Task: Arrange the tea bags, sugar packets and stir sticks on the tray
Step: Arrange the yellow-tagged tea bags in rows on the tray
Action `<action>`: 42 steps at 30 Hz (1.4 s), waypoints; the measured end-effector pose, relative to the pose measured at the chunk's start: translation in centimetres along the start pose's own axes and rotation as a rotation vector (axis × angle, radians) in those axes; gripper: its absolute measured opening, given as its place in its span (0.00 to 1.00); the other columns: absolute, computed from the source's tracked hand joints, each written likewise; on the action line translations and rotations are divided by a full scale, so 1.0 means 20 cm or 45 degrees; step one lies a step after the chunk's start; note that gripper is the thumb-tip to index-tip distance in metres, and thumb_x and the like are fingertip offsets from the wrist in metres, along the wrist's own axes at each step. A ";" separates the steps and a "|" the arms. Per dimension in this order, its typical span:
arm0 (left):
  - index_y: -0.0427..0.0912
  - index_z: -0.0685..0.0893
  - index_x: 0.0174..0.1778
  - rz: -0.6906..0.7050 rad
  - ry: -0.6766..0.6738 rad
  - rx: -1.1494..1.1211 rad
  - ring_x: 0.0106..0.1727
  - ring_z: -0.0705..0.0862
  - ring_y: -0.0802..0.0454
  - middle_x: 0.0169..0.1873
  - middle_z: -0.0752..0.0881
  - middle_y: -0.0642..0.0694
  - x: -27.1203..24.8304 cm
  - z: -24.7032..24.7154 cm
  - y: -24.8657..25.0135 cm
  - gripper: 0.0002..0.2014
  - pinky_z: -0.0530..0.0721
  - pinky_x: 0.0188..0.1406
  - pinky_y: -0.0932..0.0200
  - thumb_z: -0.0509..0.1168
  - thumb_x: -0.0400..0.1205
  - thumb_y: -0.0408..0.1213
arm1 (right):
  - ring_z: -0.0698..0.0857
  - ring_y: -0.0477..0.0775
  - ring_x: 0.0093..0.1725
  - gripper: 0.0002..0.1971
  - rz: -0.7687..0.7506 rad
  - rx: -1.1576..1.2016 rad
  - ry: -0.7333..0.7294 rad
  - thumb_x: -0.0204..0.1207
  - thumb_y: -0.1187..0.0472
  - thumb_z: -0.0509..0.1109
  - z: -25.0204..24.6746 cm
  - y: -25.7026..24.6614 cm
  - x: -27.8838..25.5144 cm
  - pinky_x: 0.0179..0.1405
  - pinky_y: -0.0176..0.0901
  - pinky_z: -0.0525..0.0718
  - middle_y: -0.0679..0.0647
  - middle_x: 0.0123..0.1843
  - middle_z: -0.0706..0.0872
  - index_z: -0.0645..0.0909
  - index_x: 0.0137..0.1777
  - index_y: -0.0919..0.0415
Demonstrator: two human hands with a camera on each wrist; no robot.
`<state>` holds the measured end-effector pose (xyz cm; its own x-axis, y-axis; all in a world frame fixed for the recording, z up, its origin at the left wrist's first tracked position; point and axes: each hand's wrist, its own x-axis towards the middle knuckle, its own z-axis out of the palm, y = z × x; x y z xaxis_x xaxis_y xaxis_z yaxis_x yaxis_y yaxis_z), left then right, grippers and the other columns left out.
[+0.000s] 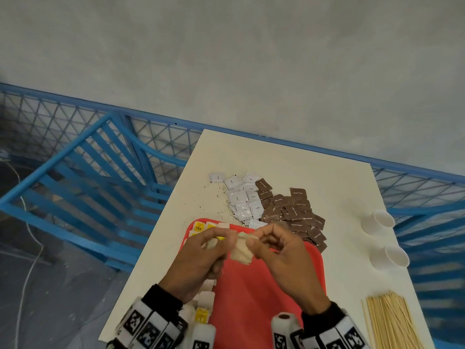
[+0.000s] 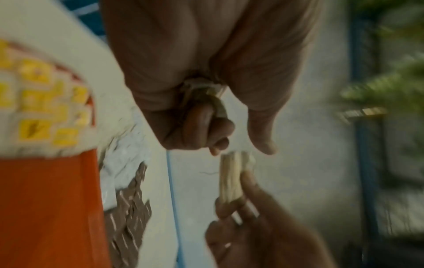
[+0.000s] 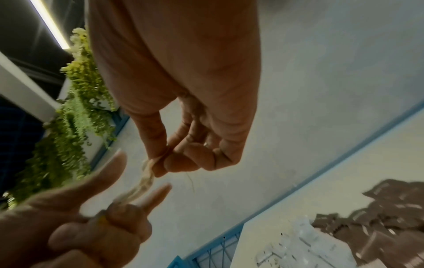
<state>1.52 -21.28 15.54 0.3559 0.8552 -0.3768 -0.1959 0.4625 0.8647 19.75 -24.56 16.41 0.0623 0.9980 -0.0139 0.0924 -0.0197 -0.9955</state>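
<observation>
The right hand (image 1: pixel 281 250) pinches a pale tea bag (image 1: pixel 242 251) above the red tray (image 1: pixel 254 298). The left hand (image 1: pixel 201 255) is curled around its yellow tag (image 1: pixel 221 238), right beside it.

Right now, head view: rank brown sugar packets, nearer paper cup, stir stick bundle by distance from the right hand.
From the right hand:
1. Brown sugar packets: just beyond the fingers, pile edge almost under them.
2. Nearer paper cup: out to the right, lying on its side.
3. Stir stick bundle: table's near right corner.
</observation>
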 end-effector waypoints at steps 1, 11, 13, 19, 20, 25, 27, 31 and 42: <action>0.37 0.89 0.50 0.045 -0.021 0.125 0.20 0.63 0.56 0.23 0.70 0.49 -0.01 0.01 0.01 0.17 0.63 0.19 0.65 0.76 0.72 0.46 | 0.84 0.45 0.35 0.03 -0.041 -0.029 -0.012 0.76 0.67 0.77 0.01 -0.01 0.01 0.39 0.34 0.81 0.53 0.35 0.89 0.85 0.44 0.63; 0.43 0.87 0.37 0.093 0.052 0.271 0.23 0.58 0.52 0.23 0.67 0.48 0.02 -0.15 0.05 0.08 0.58 0.22 0.60 0.74 0.78 0.41 | 0.82 0.44 0.34 0.00 -0.041 -0.025 -0.015 0.75 0.64 0.77 0.15 0.01 0.12 0.39 0.35 0.81 0.46 0.34 0.89 0.90 0.45 0.59; 0.39 0.88 0.40 0.061 0.111 0.337 0.23 0.62 0.53 0.23 0.69 0.47 0.02 -0.23 0.01 0.08 0.63 0.21 0.63 0.73 0.79 0.40 | 0.81 0.43 0.34 0.01 0.034 0.018 0.038 0.75 0.63 0.78 0.16 0.07 0.16 0.38 0.35 0.81 0.47 0.33 0.89 0.90 0.45 0.60; 0.26 0.85 0.54 -0.170 0.371 0.019 0.23 0.68 0.54 0.26 0.75 0.45 -0.02 -0.49 -0.19 0.20 0.69 0.19 0.63 0.71 0.77 0.43 | 0.77 0.41 0.27 0.08 0.513 -0.183 -0.055 0.76 0.65 0.77 0.25 0.52 0.18 0.29 0.31 0.74 0.47 0.27 0.83 0.88 0.38 0.70; 0.24 0.83 0.55 -0.214 0.389 -0.024 0.23 0.68 0.54 0.26 0.75 0.45 -0.02 -0.52 -0.22 0.19 0.69 0.18 0.64 0.70 0.81 0.40 | 0.77 0.40 0.26 0.08 0.606 -0.184 -0.071 0.76 0.67 0.77 0.28 0.59 0.16 0.28 0.30 0.74 0.47 0.26 0.83 0.88 0.37 0.71; 0.27 0.83 0.50 -0.341 0.377 -0.054 0.22 0.73 0.54 0.25 0.77 0.43 -0.04 -0.57 -0.26 0.13 0.74 0.18 0.64 0.67 0.84 0.37 | 0.79 0.43 0.23 0.08 0.845 -0.133 -0.008 0.73 0.70 0.78 0.40 0.79 0.14 0.25 0.32 0.76 0.53 0.26 0.85 0.87 0.33 0.68; 0.28 0.84 0.53 -0.350 0.375 -0.080 0.24 0.74 0.53 0.27 0.78 0.42 -0.04 -0.59 -0.26 0.15 0.73 0.20 0.63 0.66 0.83 0.40 | 0.79 0.42 0.22 0.10 0.868 -0.187 0.030 0.72 0.70 0.79 0.43 0.82 0.16 0.24 0.32 0.76 0.54 0.26 0.84 0.84 0.30 0.65; 0.29 0.84 0.55 -0.388 0.379 -0.251 0.28 0.76 0.50 0.31 0.80 0.39 -0.02 -0.62 -0.25 0.18 0.76 0.20 0.62 0.62 0.87 0.44 | 0.80 0.42 0.27 0.12 0.842 -0.468 0.150 0.71 0.64 0.80 0.48 0.81 0.17 0.22 0.27 0.73 0.51 0.32 0.85 0.77 0.36 0.59; 0.26 0.83 0.60 -0.395 0.262 -0.580 0.48 0.92 0.37 0.50 0.88 0.30 0.00 -0.59 -0.17 0.17 0.93 0.39 0.50 0.65 0.79 0.34 | 0.73 0.47 0.31 0.18 0.535 -0.566 0.109 0.70 0.54 0.79 0.47 0.62 0.18 0.33 0.45 0.72 0.48 0.32 0.76 0.70 0.38 0.55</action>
<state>-8.67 -20.12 8.73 0.2836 0.6705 -0.6855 -0.5002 0.7134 0.4909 11.79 -20.70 3.04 0.2612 0.8914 -0.3704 0.4466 -0.4517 -0.7723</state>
